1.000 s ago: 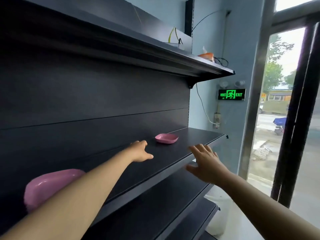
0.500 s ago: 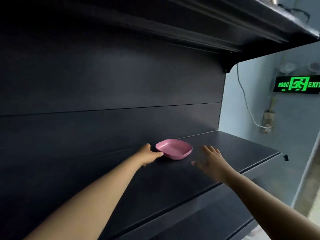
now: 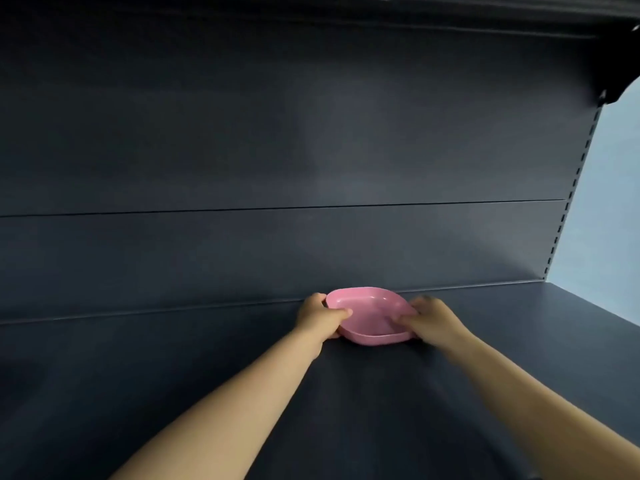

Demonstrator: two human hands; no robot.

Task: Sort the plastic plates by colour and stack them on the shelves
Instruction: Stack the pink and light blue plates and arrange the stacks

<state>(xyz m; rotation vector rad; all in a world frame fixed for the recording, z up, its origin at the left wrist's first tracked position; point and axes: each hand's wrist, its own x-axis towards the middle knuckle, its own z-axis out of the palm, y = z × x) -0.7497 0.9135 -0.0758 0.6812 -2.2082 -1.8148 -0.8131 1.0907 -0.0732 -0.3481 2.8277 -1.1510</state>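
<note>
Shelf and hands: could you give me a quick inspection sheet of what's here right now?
Surface: dark shelf, with a dark back panel behind it.
Job's things: one pink plate, near the back of the shelf; whether it rests on the shelf cannot be told.
Clutter: nothing seen.
Grippers: left hand grips the plate's left edge, thumb over the rim; right hand holds the right edge, blurred.
Cables: nothing seen.
Surroundings: upper shelf overhead; pale blue wall at right.
</note>
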